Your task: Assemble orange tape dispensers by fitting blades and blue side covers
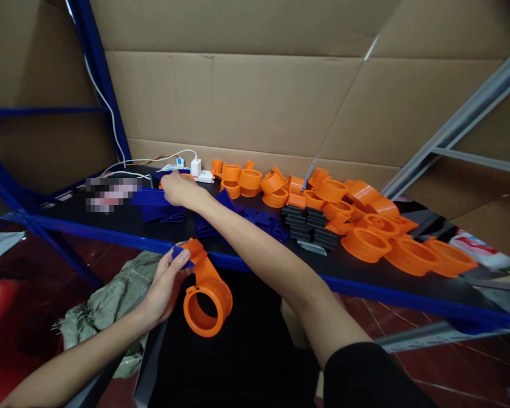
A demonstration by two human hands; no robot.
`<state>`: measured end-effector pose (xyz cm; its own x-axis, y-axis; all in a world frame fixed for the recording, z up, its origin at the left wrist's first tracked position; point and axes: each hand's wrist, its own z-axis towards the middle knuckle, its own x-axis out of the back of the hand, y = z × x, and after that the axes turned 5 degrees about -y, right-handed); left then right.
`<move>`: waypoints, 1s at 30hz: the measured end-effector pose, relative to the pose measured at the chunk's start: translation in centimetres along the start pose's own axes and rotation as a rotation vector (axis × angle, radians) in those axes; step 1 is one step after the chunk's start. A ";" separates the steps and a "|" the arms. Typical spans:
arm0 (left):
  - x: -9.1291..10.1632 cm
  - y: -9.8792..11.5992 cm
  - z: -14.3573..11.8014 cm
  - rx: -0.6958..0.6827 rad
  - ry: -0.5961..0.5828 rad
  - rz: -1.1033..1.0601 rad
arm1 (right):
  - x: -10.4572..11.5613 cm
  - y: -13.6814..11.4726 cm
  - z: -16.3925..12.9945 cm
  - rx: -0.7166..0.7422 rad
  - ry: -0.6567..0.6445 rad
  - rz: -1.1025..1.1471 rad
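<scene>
In my left hand (170, 277) is an orange plastic tape dispenser (208, 294), its round ring hanging down to the right. The thumb presses a small blue piece (182, 256) against its upper end. My right hand (179, 188) reaches across to the far left of the shelf, above blue flat pieces (164, 212). Its fingers are curled and point away from me, so what they grip is hidden. A bit of orange shows just behind that hand. More blue parts (266, 224) lie under and beyond my right forearm.
Many orange dispensers (368, 245) are heaped along the right and back of the black shelf (344, 275). A stack of black strips (308, 226) sits before them. A white power strip (204, 176) with plug and cables lies at the back. Blue posts frame the left; a greenish sack (114, 289) is below.
</scene>
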<state>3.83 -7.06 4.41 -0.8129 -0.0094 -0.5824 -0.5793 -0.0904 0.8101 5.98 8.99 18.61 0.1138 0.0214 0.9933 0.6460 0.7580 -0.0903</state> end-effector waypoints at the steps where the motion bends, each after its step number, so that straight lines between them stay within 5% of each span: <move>1: 0.0 0.0 0.0 0.005 0.001 -0.016 | 0.2 0.1 -0.9 0.012 0.036 -0.009; 11: -0.8 1.4 -0.5 0.118 0.024 -0.090 | 2.6 2.8 -13.0 0.260 0.437 0.079; 18: -1.3 1.2 -0.9 0.132 0.006 -0.145 | -1.8 2.8 -22.0 0.345 0.591 0.054; 22: -1.2 0.7 -1.1 0.117 0.002 -0.147 | -4.1 2.8 -24.3 0.439 0.593 -0.068; 30: -1.2 0.4 -1.2 0.089 0.005 -0.105 | -4.6 2.5 -25.1 0.342 0.547 -0.136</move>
<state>4.66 -8.26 5.34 -0.7476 -0.0095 -0.6641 -0.6641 -0.0028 0.7476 26.05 -5.60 11.98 0.4731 -0.3553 0.8062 0.4158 0.8968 0.1512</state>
